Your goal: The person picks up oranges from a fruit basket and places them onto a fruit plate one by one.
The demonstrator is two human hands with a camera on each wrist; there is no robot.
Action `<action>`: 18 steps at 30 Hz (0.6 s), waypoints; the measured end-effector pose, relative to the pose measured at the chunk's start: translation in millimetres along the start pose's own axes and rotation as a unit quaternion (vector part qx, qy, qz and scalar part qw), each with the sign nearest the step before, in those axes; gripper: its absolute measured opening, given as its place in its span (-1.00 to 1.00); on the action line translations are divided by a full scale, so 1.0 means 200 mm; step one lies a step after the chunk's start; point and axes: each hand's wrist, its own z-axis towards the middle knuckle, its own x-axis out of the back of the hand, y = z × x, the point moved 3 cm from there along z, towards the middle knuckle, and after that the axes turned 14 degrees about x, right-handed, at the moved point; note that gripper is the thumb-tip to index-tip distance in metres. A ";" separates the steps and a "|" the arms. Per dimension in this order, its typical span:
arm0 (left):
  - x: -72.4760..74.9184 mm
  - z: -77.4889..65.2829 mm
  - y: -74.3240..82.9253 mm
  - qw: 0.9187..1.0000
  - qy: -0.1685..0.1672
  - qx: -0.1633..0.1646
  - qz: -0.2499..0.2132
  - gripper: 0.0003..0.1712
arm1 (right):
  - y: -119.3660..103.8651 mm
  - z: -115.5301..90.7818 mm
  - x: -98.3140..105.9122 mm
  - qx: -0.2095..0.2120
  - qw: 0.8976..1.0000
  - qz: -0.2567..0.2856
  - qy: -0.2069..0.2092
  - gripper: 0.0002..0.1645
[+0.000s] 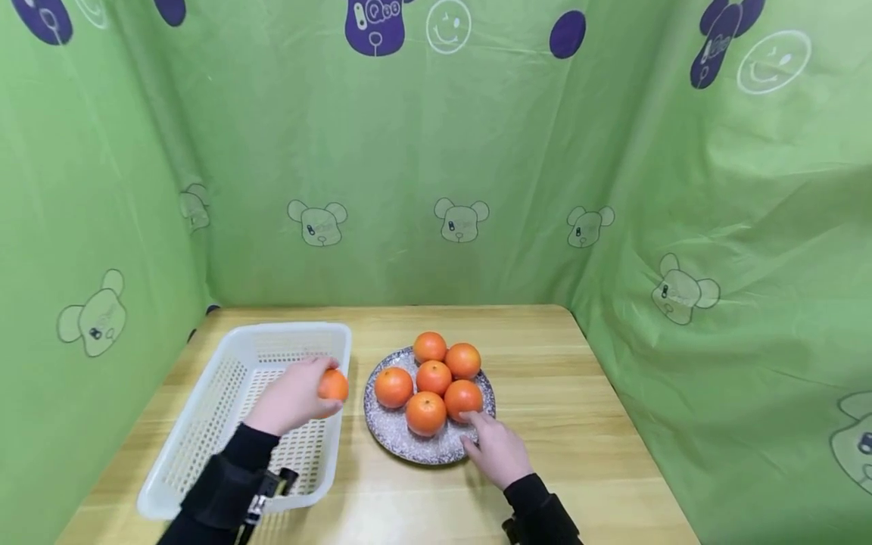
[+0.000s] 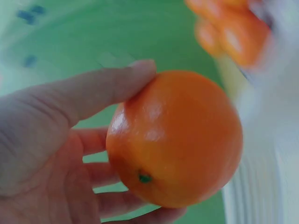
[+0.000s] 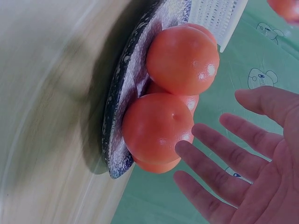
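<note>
My left hand (image 1: pixel 294 399) holds an orange (image 1: pixel 333 385) over the right side of a white plastic basket (image 1: pixel 325 454). In the left wrist view the thumb and fingers grip this orange (image 2: pixel 175 140), its green stem mark showing. Several more oranges sit together on a speckled grey plate (image 1: pixel 402 443) to the basket's right. My right hand (image 1: pixel 500 450) is at the plate's front right edge, fingers spread, beside the nearest right orange (image 1: pixel 463 400). In the right wrist view the fingertips come close to an orange (image 3: pixel 158 127); whether they touch it I cannot tell.
Basket and plate stand on a wooden table (image 1: pixel 545 378), with a narrow strip of tabletop between them. Green curtains (image 1: pixel 422 151) printed with bear faces enclose the table at the back and both sides.
</note>
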 end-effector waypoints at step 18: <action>-0.72 0.04 0.27 0.993 0.108 0.010 0.048 -0.44 | 0.04 -0.07 0.02 -0.020 1.000 0.005 -0.009 -0.58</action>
